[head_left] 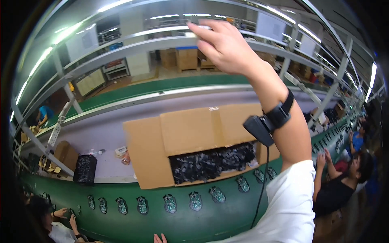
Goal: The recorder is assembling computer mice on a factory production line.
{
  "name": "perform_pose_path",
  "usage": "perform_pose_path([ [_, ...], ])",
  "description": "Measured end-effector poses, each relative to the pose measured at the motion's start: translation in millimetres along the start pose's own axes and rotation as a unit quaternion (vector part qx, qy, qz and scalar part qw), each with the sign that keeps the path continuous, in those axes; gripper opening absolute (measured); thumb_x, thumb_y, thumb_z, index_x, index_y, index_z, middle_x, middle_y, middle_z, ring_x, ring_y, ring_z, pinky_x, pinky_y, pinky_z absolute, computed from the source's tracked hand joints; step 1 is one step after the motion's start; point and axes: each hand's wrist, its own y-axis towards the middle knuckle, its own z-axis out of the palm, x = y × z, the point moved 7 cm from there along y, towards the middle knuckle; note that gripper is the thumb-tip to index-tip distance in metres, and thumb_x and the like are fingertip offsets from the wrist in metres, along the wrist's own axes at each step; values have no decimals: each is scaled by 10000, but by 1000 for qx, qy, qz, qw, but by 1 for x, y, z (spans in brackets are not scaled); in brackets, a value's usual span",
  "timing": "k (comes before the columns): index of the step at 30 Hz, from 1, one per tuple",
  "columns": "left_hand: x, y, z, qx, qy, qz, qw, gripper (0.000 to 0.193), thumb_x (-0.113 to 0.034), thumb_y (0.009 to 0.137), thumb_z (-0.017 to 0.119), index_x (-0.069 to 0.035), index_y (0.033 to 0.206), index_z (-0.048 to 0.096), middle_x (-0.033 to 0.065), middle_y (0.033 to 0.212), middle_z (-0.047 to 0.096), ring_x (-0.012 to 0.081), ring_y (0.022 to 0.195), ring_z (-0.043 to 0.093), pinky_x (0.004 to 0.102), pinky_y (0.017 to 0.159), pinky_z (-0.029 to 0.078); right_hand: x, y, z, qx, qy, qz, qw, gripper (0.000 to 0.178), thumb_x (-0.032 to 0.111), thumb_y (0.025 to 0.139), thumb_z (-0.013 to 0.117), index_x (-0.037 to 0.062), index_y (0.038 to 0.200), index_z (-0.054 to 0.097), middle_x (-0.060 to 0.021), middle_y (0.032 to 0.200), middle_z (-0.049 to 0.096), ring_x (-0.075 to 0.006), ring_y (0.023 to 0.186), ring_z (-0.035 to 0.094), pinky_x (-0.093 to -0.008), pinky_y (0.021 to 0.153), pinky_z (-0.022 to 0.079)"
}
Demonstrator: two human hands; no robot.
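At the left end of the green worktop [129, 224], a co-worker [58, 234] sits by the near edge, both hands around a small dark piece [72, 212]. Beyond the far edge, on a pale shelf [111, 168], stands a black block [85, 169], with a small pinkish roll [125, 158] to its right. A spaced row of dark-rimmed green circuit boards [169, 203] begins below the block and runs rightward, bending toward the far edge. At the near edge the left hand [160, 239] shows only its fingers, extended and slightly parted; whether it holds anything cannot be told. Behind the row, at the far edge, an open cardboard box [210, 129] is filled with black parts [210, 165]. Above it, the right hand [219, 42] is raised by a metal rail [154, 43], partly open with fingers bent; its grip and contact are unclear. A strapped black device [259, 128] sits on that forearm. Farther right is another co-worker [338, 196] in black
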Motion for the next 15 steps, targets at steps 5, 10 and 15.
perform_pose_path([
  [5,39,-2,29,17,-32,29,999,971,-368,802,793,26,1559,331,349,1634,179,470,1508,221,518,1232,228,39,-38,-53,-140,159,15,977,201,141,869,672,98,1059,719,-119,1043,704,-312,944,675,-402,809,552],
  [10,54,-51,7,129,-538,-57,831,629,-177,934,693,45,1476,463,162,1419,587,230,1248,589,391,1078,453,267,-279,-123,584,750,300,76,246,207,977,705,15,1127,673,-74,1032,732,-180,922,709,-329,825,580],
  [15,183,-186,77,284,-534,-121,787,606,-220,920,706,30,1440,520,130,1341,653,218,1191,622,376,1061,465,465,-580,-405,852,351,349,-169,645,446,914,670,29,1397,575,-163,1284,628,-276,1130,614,-429,917,539],
])
